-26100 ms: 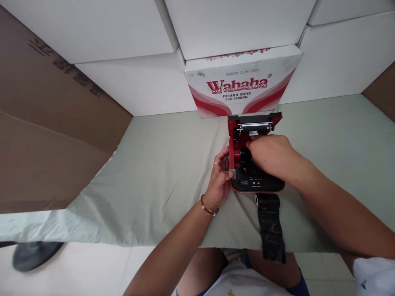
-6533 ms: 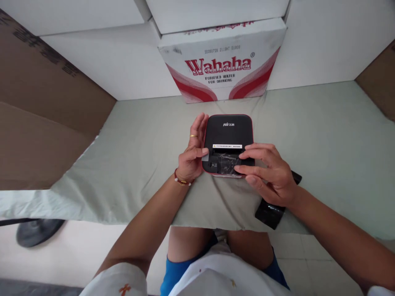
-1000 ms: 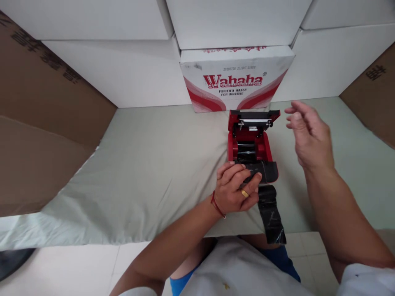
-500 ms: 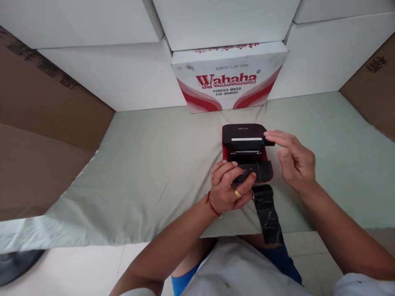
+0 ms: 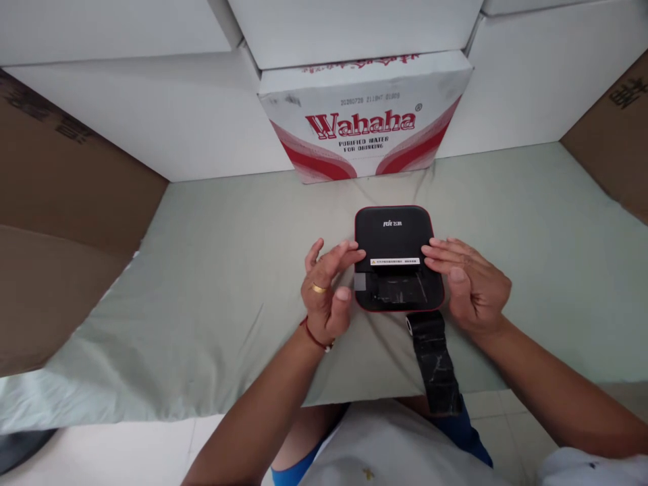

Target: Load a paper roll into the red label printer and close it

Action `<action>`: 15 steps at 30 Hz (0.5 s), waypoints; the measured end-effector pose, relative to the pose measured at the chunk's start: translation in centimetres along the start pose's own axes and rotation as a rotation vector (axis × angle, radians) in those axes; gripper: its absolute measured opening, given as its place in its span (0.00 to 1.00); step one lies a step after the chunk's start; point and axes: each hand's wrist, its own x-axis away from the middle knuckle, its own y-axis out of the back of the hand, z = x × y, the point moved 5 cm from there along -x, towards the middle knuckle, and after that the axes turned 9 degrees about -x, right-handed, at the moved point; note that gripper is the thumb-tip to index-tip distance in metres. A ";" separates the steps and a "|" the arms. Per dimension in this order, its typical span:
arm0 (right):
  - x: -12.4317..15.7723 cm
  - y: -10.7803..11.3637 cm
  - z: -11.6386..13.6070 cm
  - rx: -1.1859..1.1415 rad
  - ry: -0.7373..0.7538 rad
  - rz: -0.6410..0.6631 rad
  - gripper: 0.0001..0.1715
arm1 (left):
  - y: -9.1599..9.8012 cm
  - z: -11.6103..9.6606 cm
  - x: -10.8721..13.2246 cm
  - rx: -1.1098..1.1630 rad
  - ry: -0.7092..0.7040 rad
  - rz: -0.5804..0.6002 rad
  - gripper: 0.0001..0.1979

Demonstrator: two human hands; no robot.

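Observation:
A black, square-cornered device with a red edge, which looks like a small label printer [image 5: 393, 239], lies on the cloth with its lid down. A white strip with print crosses its lid, and dark, shiny film shows in the opening below. At its left edge my left hand [image 5: 328, 290] touches the lid with its fingertips, fingers apart. Opposite, my right hand [image 5: 470, 280] rests outstretched fingertips on the lid's right edge, holding nothing. Just in front of the device lies a roll of black film [image 5: 436, 361], its loose end hanging over the table's front edge.
A pale green cloth [image 5: 243, 270] covers the table. Behind the device stands a white and red water carton [image 5: 369, 135], backed by stacked white boxes [image 5: 152, 115]. Brown cardboard boxes flank the table at left [image 5: 65, 223] and right [image 5: 612, 142].
The printer's lid has gone from raised to shut. My left hand has left the front of the device and moved to its left edge; my right hand has shifted slightly down along the right side.

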 end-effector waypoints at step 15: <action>0.6 0.4 2.2 0.027 0.151 0.105 0.26 | -1.9 2.9 0.4 0.572 0.432 0.013 0.37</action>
